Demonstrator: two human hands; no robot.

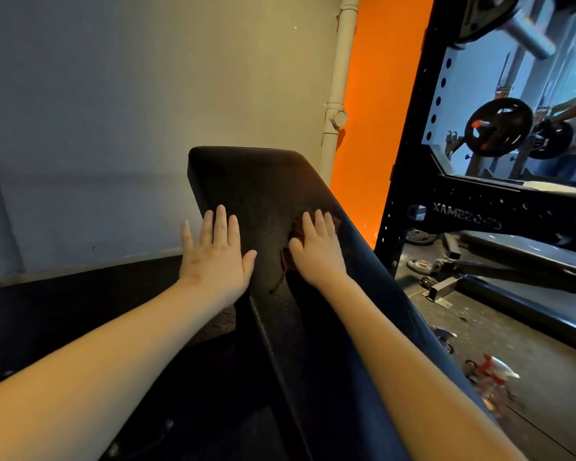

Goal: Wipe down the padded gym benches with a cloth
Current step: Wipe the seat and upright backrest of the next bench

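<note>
— Off to the left of the fingers, what is there?
— A grey wall (113, 94). Then comes the left hand (215, 252), flat on the left edge of the black bench pad (253, 181). Its fingers (221, 224) are straight and a little spread, holding nothing, and the little one reaches past the edge.
— And to the right of those fingers?
— A strip of bare pad, then the right hand (316, 247), also flat. Its fingers (320, 222) are straight and close together, pressing a dark reddish cloth (284, 259) against the pad. The cloth lies under palm and fingers. It shows beside the thumb and just past the fingertips, and a frayed thread trails toward the wrist.
— Further right?
— Above the fingers, a white pipe (338, 94) and an orange wall (376, 94). Then a black rack (413, 161) with a weight plate (497, 128) behind it, and a littered floor (479, 311) below.
</note>
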